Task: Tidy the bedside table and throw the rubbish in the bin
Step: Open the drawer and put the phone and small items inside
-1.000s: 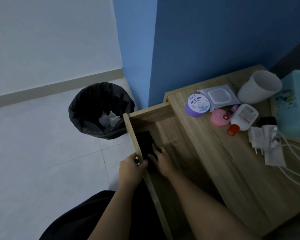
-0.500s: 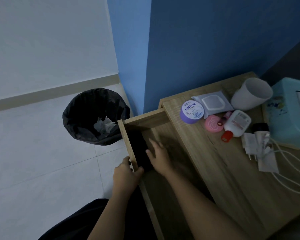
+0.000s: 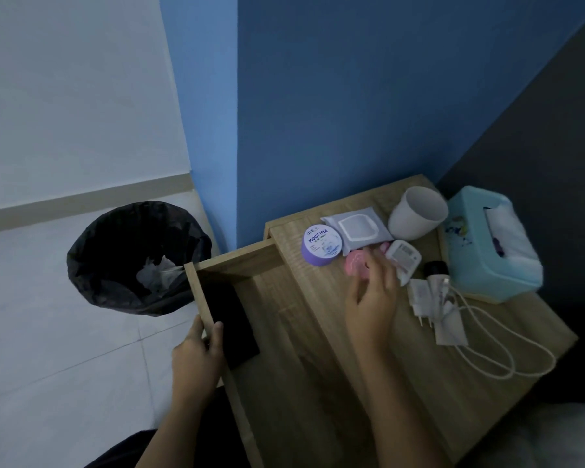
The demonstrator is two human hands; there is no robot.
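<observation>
One bin (image 3: pixel 132 261) stood left of the bedside table (image 3: pixel 419 383), which bore one jar (image 3: pixel 321 245), one cup (image 3: pixel 417 212) and one pink case (image 3: pixel 353 265) under the right hand's (image 3: pixel 372 300) loosely spread, empty fingers; the left hand (image 3: pixel 198 352) gripped the open drawer's (image 3: pixel 284 315) left wall.

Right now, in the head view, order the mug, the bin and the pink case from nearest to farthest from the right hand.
1. The pink case, at the fingertips of the right hand.
2. The mug, beyond the hand, at the back of the table.
3. The bin, far left, off the table.
</observation>
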